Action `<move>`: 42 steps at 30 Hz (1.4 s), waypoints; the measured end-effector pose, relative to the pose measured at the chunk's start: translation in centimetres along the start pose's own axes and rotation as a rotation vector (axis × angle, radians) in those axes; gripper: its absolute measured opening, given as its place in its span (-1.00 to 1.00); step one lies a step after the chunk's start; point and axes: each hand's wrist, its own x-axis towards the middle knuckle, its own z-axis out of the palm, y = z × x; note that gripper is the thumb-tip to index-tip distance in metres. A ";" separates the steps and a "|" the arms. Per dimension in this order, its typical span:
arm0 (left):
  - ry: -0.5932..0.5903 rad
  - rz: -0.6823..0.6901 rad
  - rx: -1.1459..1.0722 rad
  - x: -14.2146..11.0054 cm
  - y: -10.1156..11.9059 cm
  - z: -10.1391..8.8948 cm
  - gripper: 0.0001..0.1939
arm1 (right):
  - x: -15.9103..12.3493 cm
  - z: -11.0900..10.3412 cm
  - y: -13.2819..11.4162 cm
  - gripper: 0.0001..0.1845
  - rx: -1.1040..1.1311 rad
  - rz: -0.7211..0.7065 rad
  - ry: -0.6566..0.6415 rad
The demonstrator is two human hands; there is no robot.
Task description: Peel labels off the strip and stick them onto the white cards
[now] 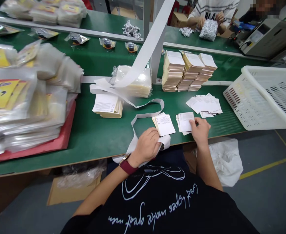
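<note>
Near the table's front edge, my left hand (146,144) is closed around a long white paper strip (147,114), part of which loops out beyond the fingers. Its fingertips lie against the lower left corner of a small stack of printed leaflets (165,124). To the right, my right hand (200,129) pinches the edge of a white leaflet (186,121) between thumb and fingers, over a few others on the green table (91,138). Behind that hand lies a loose, fanned pile of white leaflets (206,104).
Tall leaflet stacks (173,71) stand at the back, with clear plastic bags (135,79) left of them. Bagged packs fill a red tray (64,138) at left; a white plastic basket (257,100) overhangs at right. A co-worker (213,13) handles a bag opposite.
</note>
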 end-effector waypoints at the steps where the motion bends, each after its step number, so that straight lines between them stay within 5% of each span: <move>1: 0.007 -0.012 -0.003 0.0 0.0 0.0 -0.83 | -0.2 -0.3 -0.1 -0.70 -0.075 -0.009 0.024; 4: 0.013 -0.031 -0.001 0.0 -0.1 0.0 -0.80 | -2.1 -0.9 -2.1 -0.68 0.025 -0.146 0.043; 8: 0.035 -0.075 -0.004 -0.1 -0.1 0.1 -0.76 | -5.4 -1.3 -6.1 -0.80 0.548 -0.365 -0.296; 14: 0.100 -0.136 0.031 -0.2 -0.3 0.5 -0.74 | -7.0 -0.5 -7.5 -0.92 0.849 -0.239 -0.399; 18: 0.116 -0.136 0.031 0.1 -0.1 0.5 -0.78 | -6.8 -0.2 -7.1 -0.91 0.949 -0.103 -0.385; 23: 0.021 -0.076 0.008 0.3 0.2 0.2 -0.87 | -5.0 -1.1 -6.7 -0.92 1.186 0.128 -0.175; 28: -0.127 -0.043 0.099 0.1 0.0 -1.2 -0.71 | -2.4 -4.5 -5.6 -0.82 1.085 0.054 -0.042; 33: -0.073 -0.306 0.350 -0.2 -0.6 -4.2 -0.72 | -2.7 -8.1 -3.3 -0.85 1.082 -0.082 0.049; 35: -0.021 -0.419 0.420 -0.4 -0.9 -5.4 -0.62 | -3.8 -8.6 -2.1 -0.85 1.203 -0.117 -0.028; 39: 0.040 -0.612 0.516 -1.3 -2.2 -6.8 -0.38 | -6.5 -8.0 0.7 -0.83 1.066 -0.065 -0.445; 42: 0.070 -0.716 0.538 -2.3 -3.8 -6.9 -0.37 | -7.1 -8.0 2.8 -0.84 0.883 0.068 -0.418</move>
